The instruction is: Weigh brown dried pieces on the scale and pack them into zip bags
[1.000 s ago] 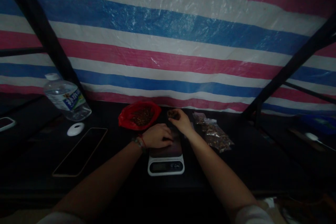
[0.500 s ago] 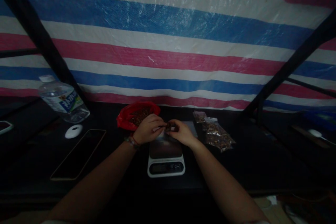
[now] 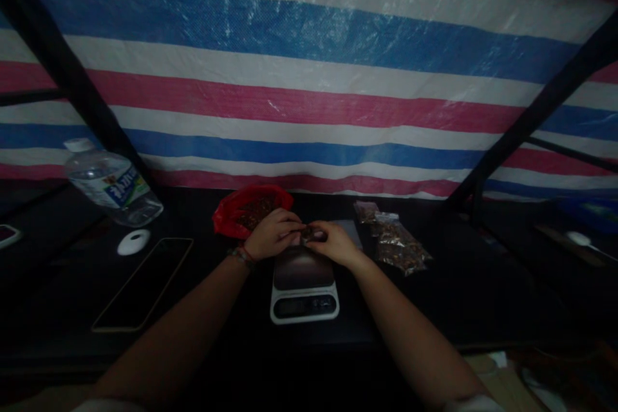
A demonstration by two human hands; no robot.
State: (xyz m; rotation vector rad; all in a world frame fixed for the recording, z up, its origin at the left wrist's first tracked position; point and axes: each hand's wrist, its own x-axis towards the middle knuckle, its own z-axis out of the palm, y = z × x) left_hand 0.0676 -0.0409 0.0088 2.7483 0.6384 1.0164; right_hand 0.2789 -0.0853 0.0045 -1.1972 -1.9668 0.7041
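Observation:
Over the back of a white kitchen scale, my left hand and my right hand meet with fingers closed. Between them is a small clear plastic bag with brown dried pieces in it, pinched from both sides; the fingers cover much of it. Just behind my left hand, a red plastic bag stands open, holding many brown dried pieces. Right of my right hand lie filled clear bags of similar pieces. A flat pale sheet or bag is partly hidden behind my right hand.
On the left are a large clear bottle, a white computer mouse and a dark phone on the black tabletop. A striped plastic sheet hangs behind, with slanting dark frame bars at both sides.
The view has shifted slightly. Both hands stay together over the scale, with only small finger movements around the little bag.

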